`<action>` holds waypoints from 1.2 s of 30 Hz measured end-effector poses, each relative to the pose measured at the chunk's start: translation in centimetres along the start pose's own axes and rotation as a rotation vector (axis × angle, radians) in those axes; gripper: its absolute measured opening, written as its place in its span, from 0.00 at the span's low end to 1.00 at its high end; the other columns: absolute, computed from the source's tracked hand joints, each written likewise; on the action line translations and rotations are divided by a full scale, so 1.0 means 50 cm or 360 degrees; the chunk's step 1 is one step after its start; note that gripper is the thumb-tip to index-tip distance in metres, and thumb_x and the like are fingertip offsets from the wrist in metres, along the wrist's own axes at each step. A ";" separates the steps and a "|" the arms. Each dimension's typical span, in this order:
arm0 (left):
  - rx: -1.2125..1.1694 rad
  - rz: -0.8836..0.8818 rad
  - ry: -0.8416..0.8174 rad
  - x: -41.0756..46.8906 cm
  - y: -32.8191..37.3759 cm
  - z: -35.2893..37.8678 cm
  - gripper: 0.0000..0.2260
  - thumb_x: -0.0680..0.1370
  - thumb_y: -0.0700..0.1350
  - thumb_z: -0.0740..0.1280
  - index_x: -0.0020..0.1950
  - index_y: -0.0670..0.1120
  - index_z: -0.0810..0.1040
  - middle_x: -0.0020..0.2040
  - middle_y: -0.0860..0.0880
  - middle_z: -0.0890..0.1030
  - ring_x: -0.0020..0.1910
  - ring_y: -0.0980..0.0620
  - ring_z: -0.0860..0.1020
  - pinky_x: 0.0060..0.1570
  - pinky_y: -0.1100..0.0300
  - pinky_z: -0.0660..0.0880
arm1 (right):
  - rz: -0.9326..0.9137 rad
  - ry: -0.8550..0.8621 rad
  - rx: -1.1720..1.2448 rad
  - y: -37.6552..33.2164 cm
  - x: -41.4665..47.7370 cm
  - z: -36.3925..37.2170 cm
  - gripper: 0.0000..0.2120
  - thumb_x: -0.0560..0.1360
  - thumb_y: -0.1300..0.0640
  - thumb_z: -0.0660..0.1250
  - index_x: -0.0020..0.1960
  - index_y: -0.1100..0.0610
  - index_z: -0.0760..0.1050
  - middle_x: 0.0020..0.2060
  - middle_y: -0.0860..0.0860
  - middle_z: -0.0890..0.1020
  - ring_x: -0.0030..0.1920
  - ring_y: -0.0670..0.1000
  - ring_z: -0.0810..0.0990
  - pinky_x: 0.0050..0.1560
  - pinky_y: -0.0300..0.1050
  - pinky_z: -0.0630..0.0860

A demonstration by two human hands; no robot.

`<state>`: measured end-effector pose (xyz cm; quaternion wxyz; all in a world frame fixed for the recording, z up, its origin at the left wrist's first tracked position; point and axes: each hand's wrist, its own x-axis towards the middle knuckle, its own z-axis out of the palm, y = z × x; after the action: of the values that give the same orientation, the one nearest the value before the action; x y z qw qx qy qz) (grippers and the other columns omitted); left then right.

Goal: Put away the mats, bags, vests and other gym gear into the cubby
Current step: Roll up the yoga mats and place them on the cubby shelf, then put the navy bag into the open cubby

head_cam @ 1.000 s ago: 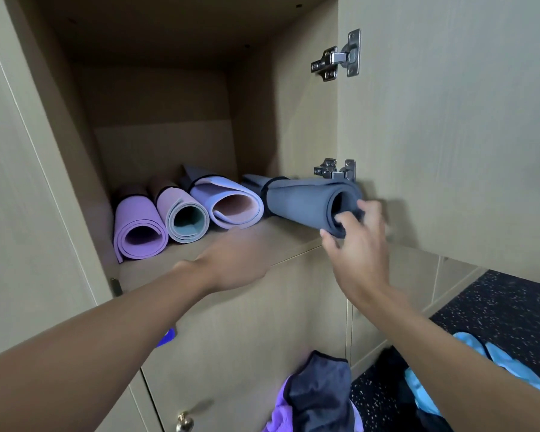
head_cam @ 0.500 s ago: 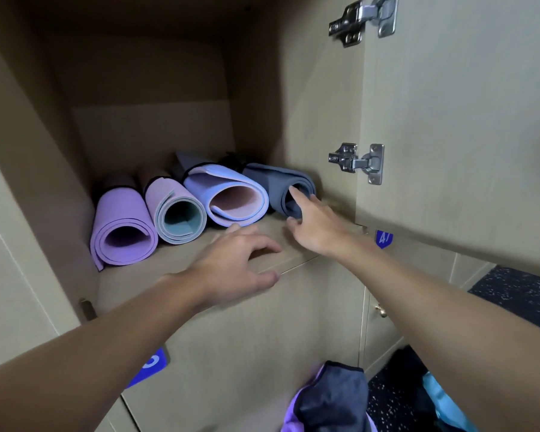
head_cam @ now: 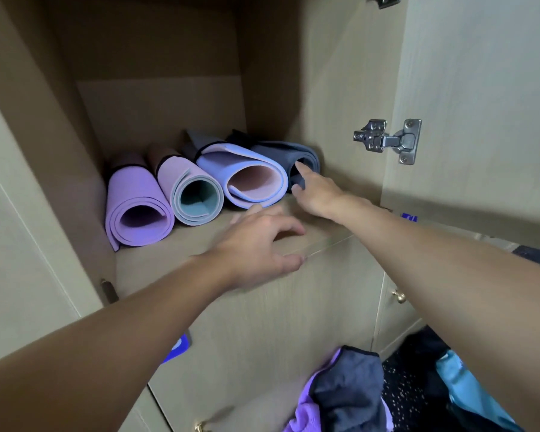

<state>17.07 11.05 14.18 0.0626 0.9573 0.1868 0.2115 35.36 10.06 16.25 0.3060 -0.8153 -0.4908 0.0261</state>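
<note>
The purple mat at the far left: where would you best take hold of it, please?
Probably pinch the purple mat by its open front end, coming from the cubby front: the hollow faces outward, while the left wall and the pink mat flank its sides.

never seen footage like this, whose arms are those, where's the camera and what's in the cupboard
No machine here: a person wears one wide-angle camera on the head, so you look down their own arms. They face an open cubby. On its shelf lie four rolled mats side by side: a purple mat, a pink mat lined teal, a blue mat lined pink, and a dark grey mat by the right wall. The right hand touches the grey mat's end with straight fingers; the left hand hovers over the shelf's front edge, with no grip on anything. Purple and grey clothing lies on the floor below.
</note>
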 end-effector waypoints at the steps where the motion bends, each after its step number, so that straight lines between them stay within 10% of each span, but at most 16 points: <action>1: 0.0027 0.0006 -0.0002 -0.001 0.001 -0.001 0.18 0.72 0.58 0.71 0.62 0.60 0.77 0.45 0.63 0.69 0.58 0.54 0.68 0.64 0.50 0.67 | -0.0045 0.0029 -0.0014 -0.004 -0.019 0.000 0.28 0.82 0.53 0.55 0.79 0.52 0.52 0.71 0.58 0.72 0.68 0.61 0.71 0.64 0.49 0.69; 13: 0.0386 -0.0131 0.0175 -0.082 0.065 0.027 0.20 0.73 0.47 0.66 0.65 0.52 0.77 0.63 0.48 0.79 0.63 0.42 0.74 0.60 0.50 0.71 | -0.0363 0.0409 0.0287 0.081 -0.323 0.013 0.15 0.79 0.59 0.59 0.65 0.57 0.71 0.58 0.55 0.77 0.59 0.56 0.76 0.62 0.56 0.72; 18: 0.0208 0.0219 0.0576 -0.197 0.095 0.107 0.12 0.71 0.42 0.61 0.49 0.46 0.82 0.49 0.48 0.81 0.51 0.43 0.77 0.52 0.51 0.68 | -0.0080 0.0122 0.0276 0.188 -0.428 0.087 0.15 0.77 0.62 0.59 0.62 0.57 0.73 0.46 0.49 0.77 0.48 0.51 0.76 0.54 0.48 0.74; 26: -0.0089 -0.0459 -0.0523 -0.419 0.079 0.353 0.11 0.76 0.44 0.63 0.55 0.50 0.80 0.54 0.50 0.80 0.55 0.46 0.78 0.52 0.56 0.71 | 0.0281 -0.0521 0.0175 0.301 -0.612 0.239 0.12 0.79 0.61 0.60 0.61 0.59 0.74 0.47 0.52 0.78 0.50 0.53 0.76 0.56 0.47 0.74; 36: -0.0154 -0.0490 -0.1154 -0.504 0.135 0.484 0.10 0.74 0.54 0.65 0.54 0.57 0.76 0.52 0.52 0.78 0.53 0.47 0.76 0.52 0.53 0.73 | 0.0310 -0.1041 0.0083 0.320 -0.734 0.359 0.24 0.74 0.57 0.69 0.68 0.60 0.69 0.61 0.56 0.75 0.63 0.55 0.74 0.56 0.40 0.68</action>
<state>8.51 -5.86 -15.95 0.2005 0.9267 0.2837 -0.1436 22.81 -16.69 -16.16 0.1493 -0.7986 -0.4821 0.3278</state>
